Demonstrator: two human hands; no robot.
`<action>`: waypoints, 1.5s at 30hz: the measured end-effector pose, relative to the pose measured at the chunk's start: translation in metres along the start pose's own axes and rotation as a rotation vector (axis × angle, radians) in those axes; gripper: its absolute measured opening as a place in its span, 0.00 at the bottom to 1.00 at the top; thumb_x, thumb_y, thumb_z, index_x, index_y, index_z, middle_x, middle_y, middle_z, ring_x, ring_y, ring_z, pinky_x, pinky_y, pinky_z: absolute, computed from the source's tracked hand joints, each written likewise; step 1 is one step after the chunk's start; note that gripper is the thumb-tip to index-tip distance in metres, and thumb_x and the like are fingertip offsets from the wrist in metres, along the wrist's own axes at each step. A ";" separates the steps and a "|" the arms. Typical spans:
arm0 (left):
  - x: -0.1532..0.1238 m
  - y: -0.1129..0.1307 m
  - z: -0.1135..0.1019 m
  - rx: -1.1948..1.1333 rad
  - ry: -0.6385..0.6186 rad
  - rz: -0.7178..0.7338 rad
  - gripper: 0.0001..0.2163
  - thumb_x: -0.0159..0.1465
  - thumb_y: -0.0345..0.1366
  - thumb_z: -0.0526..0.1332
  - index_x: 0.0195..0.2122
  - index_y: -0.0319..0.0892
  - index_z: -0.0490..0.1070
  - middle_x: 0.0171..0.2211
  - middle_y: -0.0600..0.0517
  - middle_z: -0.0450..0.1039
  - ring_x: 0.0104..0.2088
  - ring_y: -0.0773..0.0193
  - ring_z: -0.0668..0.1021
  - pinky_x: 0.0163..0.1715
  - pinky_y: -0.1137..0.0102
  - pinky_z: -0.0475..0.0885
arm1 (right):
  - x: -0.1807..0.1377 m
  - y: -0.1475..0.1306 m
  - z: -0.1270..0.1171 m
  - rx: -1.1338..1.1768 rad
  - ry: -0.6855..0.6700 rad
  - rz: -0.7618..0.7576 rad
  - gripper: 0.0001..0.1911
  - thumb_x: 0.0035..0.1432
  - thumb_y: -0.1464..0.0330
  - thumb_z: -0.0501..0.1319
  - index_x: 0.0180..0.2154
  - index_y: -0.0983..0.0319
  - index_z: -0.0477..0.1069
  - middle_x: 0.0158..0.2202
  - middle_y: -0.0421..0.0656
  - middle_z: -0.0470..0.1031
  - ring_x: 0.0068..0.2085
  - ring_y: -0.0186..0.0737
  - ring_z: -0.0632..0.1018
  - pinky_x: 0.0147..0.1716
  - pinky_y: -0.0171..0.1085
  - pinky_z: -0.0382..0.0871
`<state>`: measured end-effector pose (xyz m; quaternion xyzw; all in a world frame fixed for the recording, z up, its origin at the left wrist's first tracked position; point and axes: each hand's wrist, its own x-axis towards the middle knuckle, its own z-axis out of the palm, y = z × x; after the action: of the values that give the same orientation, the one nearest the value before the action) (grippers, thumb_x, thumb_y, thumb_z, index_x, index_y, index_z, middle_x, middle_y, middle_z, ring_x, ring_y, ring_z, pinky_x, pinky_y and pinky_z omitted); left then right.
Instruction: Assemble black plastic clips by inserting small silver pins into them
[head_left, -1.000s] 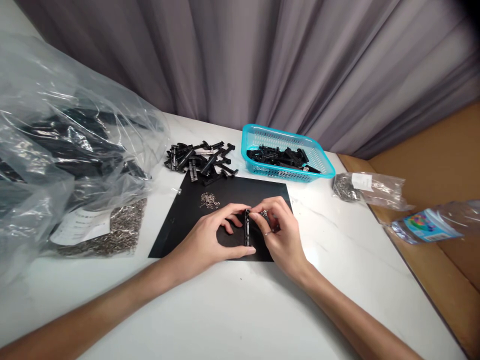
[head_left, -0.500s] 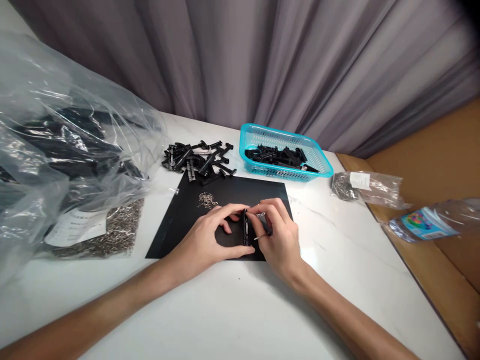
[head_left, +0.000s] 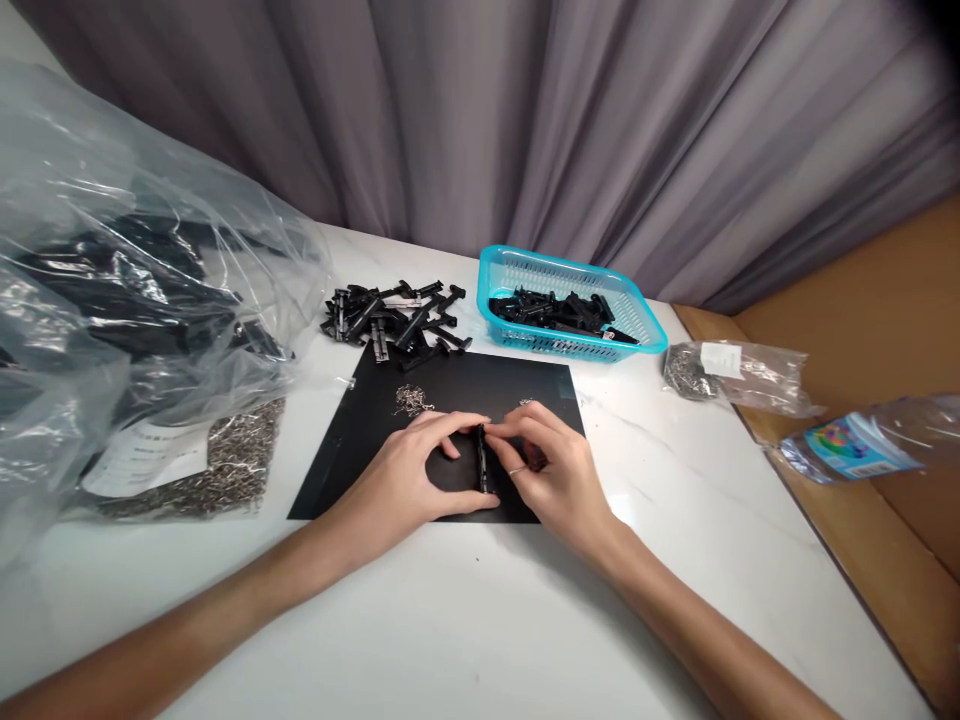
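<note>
My left hand (head_left: 409,475) pinches a narrow black plastic clip (head_left: 482,462) between thumb and fingers, standing it on edge over the black mat (head_left: 360,440). My right hand (head_left: 551,475) meets it from the right, its fingertips pressed against the top of the clip; anything small held in them is too tiny to make out. A little heap of small metal parts (head_left: 412,401) lies on the mat just beyond my left hand, and a few more (head_left: 525,403) lie beyond my right.
A pile of black clips (head_left: 394,318) sits behind the mat. A turquoise basket (head_left: 645,325) holds more clips. Big clear plastic bags (head_left: 112,270) and a bag of metal parts (head_left: 225,465) fill the left. A small bag (head_left: 731,375) and a bottle (head_left: 862,445) lie right.
Both hands and the clip have shifted slightly left and closer together over the mat. My right fingers have lowered onto the clip's top.
</note>
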<state>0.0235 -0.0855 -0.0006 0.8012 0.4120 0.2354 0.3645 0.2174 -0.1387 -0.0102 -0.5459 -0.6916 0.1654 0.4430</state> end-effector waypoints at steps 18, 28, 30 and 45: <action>-0.003 -0.003 -0.001 -0.023 -0.127 -0.001 0.34 0.55 0.53 0.74 0.62 0.54 0.70 0.60 0.48 0.71 0.52 0.50 0.81 0.58 0.55 0.76 | 0.013 -0.001 -0.013 0.299 0.002 0.313 0.07 0.60 0.62 0.70 0.35 0.58 0.85 0.36 0.43 0.84 0.31 0.38 0.76 0.30 0.38 0.68; -0.001 -0.001 -0.002 0.002 -0.124 0.000 0.36 0.54 0.52 0.75 0.63 0.52 0.71 0.60 0.48 0.71 0.54 0.50 0.81 0.60 0.55 0.75 | 0.013 0.005 -0.014 0.327 -0.044 0.340 0.13 0.57 0.56 0.72 0.33 0.60 0.83 0.34 0.43 0.83 0.32 0.39 0.75 0.32 0.39 0.66; 0.000 -0.001 -0.003 0.003 -0.138 0.016 0.35 0.54 0.52 0.75 0.63 0.52 0.72 0.62 0.48 0.70 0.58 0.48 0.78 0.64 0.55 0.73 | 0.014 0.004 -0.016 0.309 -0.062 0.333 0.15 0.58 0.55 0.72 0.31 0.61 0.82 0.33 0.44 0.83 0.32 0.40 0.75 0.33 0.39 0.66; -0.002 -0.006 0.000 0.045 -0.138 0.031 0.36 0.57 0.53 0.73 0.65 0.52 0.69 0.66 0.49 0.68 0.61 0.48 0.76 0.67 0.55 0.69 | 0.014 -0.002 -0.024 0.156 -0.016 0.268 0.20 0.68 0.54 0.61 0.33 0.62 0.79 0.31 0.42 0.77 0.31 0.38 0.73 0.32 0.37 0.65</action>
<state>0.0199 -0.0845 -0.0051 0.8298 0.3788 0.1759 0.3702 0.2351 -0.1330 0.0104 -0.5960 -0.6010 0.2806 0.4526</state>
